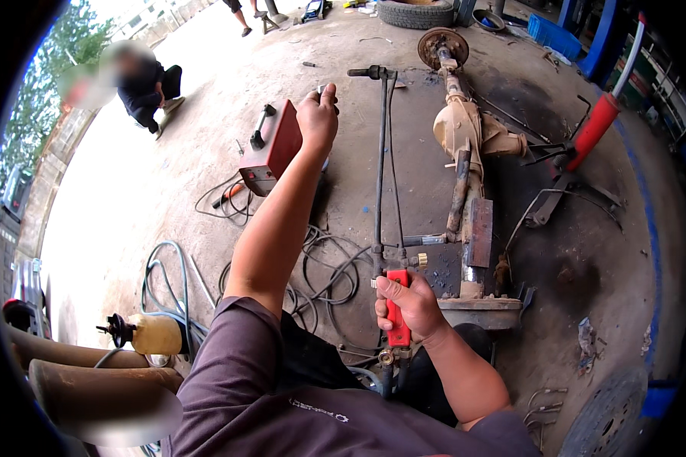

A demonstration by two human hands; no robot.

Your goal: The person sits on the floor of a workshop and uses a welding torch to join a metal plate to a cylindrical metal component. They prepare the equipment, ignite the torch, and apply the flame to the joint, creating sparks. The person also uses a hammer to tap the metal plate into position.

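My right hand (413, 306) is wrapped around the red handle of a cutting torch (380, 160). Two long thin tubes run forward from the handle to an angled head, with a brass valve knob beside the grip and hoses at its lower end. My left hand (318, 120) is raised close to the left of the torch head, fingers closed. A small greyish thing peeks out at its fingertips, too hidden to name. Right of the torch, a rusty vehicle axle (456, 126) lies lengthwise, with a brake drum (443, 49) at its far end and another at its near end.
A red welding machine (282, 141) stands left of the torch, among tangled cables (324, 286). A red jack (593, 133) leans at the right. Brown cylinders (76, 392) lie at the lower left. A person (141, 95) squats at the far left; a tyre (416, 13) lies at the back.
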